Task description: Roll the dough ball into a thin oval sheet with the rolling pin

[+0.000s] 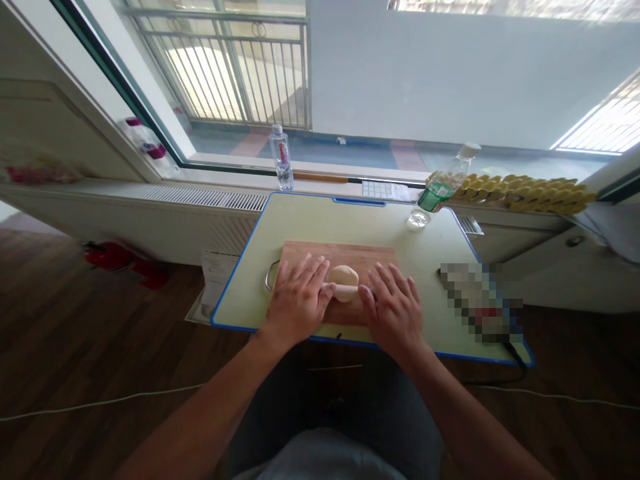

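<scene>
A pale rolling pin (346, 289) lies crosswise over a flattened round of dough (343, 274) on a wooden cutting board (340, 251). My left hand (299, 293) rests over the pin's left end, its fingers stretched forward and its thumb along the pin. Over the right end is my right hand (395, 303), posed much the same, with its thumb close to the dough. Both ends of the pin are hidden under my palms. Some of the dough shows on each side of the pin.
The board sits on a small pale table (320, 217) with a blue rim. A green-labelled bottle (436, 193) stands at its back right, a blurred-out object (480, 303) at its right. Another clear bottle (281, 160) stands by the window. A red fire extinguisher (125, 261) is on the floor.
</scene>
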{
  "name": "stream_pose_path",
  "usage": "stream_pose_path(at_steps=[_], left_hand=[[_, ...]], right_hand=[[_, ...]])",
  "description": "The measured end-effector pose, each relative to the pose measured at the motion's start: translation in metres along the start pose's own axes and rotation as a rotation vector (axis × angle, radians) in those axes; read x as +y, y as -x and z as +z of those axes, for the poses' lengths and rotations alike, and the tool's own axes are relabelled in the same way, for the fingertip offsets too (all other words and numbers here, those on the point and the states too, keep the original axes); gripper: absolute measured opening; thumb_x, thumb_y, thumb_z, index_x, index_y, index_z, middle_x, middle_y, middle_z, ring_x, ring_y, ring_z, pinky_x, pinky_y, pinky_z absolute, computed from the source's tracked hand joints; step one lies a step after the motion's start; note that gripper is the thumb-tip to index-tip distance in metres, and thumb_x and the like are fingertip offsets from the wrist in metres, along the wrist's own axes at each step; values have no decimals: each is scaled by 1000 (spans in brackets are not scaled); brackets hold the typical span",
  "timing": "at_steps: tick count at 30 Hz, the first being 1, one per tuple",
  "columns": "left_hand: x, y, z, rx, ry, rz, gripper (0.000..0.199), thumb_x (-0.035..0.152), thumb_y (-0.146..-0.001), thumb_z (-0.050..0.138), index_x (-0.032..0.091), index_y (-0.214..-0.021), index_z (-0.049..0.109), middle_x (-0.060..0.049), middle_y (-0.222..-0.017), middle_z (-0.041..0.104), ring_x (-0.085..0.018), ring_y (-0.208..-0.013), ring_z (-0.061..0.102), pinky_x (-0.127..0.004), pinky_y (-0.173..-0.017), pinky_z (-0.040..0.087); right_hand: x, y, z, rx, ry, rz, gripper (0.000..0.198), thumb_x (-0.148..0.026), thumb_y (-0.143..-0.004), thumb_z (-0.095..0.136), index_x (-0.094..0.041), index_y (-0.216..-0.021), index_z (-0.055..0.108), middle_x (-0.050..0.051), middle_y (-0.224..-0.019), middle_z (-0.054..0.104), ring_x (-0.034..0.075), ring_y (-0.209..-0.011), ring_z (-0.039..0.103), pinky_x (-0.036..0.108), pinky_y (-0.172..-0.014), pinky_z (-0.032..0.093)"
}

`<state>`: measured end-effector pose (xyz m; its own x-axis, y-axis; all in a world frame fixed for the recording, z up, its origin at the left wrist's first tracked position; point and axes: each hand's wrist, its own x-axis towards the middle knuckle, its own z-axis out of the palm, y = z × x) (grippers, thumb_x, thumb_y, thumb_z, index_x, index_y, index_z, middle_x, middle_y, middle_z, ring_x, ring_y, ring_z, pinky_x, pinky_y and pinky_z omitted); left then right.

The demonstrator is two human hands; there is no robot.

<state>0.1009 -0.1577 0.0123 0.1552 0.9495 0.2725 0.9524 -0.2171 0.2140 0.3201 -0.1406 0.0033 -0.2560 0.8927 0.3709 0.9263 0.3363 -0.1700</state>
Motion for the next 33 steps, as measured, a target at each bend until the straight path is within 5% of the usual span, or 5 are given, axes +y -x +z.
stream_pose_path(at_steps=[6, 15, 24, 33], left_hand=[[-10, -63, 6, -4, -22, -59, 48, 44, -115, 38, 26, -145, 71, -8, -159, 65, -33, -148, 58, -64, -129, 32], [4, 19, -4, -10, 26, 4, 57, 48, -115, 37, 25, -165, 52, -8, -170, 52, -32, -162, 42, -63, -133, 28], [-15, -67, 9, -25, -20, -84, 55, 49, -115, 34, 25, -154, 65, -9, -166, 57, -36, -155, 50, -68, -129, 32], [2, 15, -1, -17, 19, -20, 61, 51, -115, 34, 22, -167, 49, -8, -172, 48, -33, -162, 41, -64, -133, 28]], right_hand=[[-7, -65, -7, -111, 58, 105, 47, -41, -114, 36, -21, -121, 79, 12, -144, 74, 33, -139, 58, 52, -116, 40], [2, 21, 1, 18, -1, -33, 58, -49, -114, 39, -14, -152, 65, 14, -166, 56, 33, -156, 46, 52, -124, 37], [-5, -76, -1, -111, 67, 127, 54, -49, -113, 38, -18, -138, 75, 14, -151, 69, 37, -145, 54, 59, -119, 38], [-1, 14, 2, 13, 28, -3, 60, -50, -115, 35, -15, -157, 61, 14, -165, 57, 34, -154, 46, 54, -124, 34]])
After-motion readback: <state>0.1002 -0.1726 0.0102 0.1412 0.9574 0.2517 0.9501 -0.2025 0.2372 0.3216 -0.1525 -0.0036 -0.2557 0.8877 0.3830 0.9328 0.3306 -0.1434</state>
